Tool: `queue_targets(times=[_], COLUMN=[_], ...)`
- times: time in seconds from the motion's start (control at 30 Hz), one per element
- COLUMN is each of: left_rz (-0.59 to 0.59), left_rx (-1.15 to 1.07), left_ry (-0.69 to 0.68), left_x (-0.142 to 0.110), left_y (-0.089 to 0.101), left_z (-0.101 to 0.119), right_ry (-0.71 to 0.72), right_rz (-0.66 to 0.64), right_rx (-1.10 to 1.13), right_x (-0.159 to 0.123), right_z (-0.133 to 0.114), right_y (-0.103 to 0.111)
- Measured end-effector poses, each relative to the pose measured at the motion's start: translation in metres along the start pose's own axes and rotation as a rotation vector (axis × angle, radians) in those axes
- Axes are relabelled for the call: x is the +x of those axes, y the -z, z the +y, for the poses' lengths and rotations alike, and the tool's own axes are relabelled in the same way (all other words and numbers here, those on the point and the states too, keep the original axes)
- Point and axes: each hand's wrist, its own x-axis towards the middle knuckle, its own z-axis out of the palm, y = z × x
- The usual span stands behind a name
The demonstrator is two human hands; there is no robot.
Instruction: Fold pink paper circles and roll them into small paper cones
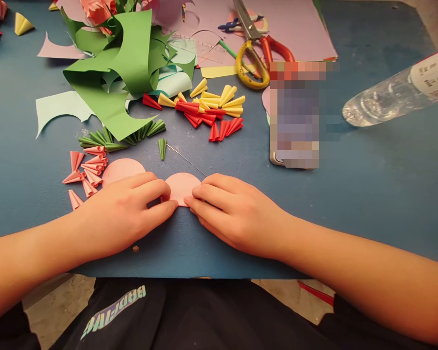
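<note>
A blue worktop (368, 204) carries everything. At its far side lies a large pinkish sheet (302, 29), and left of that a cut-up green sheet (135, 58). A clear bottle (387, 97) lies at the right, cut off by the picture's edge. The right hand (237, 209) is nearly closed, its fingertips holding the right side of a rounded pink paper (182, 187) near the front edge; the left hand (135, 204), fingers curled, grips the left side between thumb and forefinger. Scissors (253, 34) touch a blurred phone (295, 121) beyond the right hand. The left hand partly covers a pink circle (122, 170). Pink cones (93, 167) lie beside this, with red cones (190, 107), yellow cones (219, 99) and green cones (98, 138) farther back. A thin rod (186, 159) runs from one green cone toward the right hand.
</note>
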Motion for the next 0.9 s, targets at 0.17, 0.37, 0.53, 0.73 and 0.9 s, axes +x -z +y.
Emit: queue_targets(times=[0.17, 0.37, 0.53, 0.73, 0.9], left_rz=[-0.004, 0.000, -0.019, -0.058, -0.064], left_rx=[0.012, 0.004, -0.001, -0.009, 0.022], left_ry=[0.003, 0.007, 0.018, 0.056, 0.055], left_x=[0.0001, 0.0011, 0.0013, 0.0013, 0.0012], left_y=[-0.0001, -0.0006, 0.0011, 0.0041, 0.0049], left_z=[-0.0006, 0.0004, 0.0006, 0.0034, 0.0042], right_ry=[0.018, 0.025, 0.003, -0.001, -0.007], right_rz=[0.018, 0.026, -0.007, 0.000, -0.022], right_rx=[0.007, 0.003, 0.006, 0.042, 0.070], right_x=[-0.0005, 0.0013, -0.0004, -0.0006, -0.0012], right_z=[0.0002, 0.0002, 0.0004, 0.0004, 0.0007], right_y=[-0.0005, 0.0004, 0.0013, 0.0005, 0.0007])
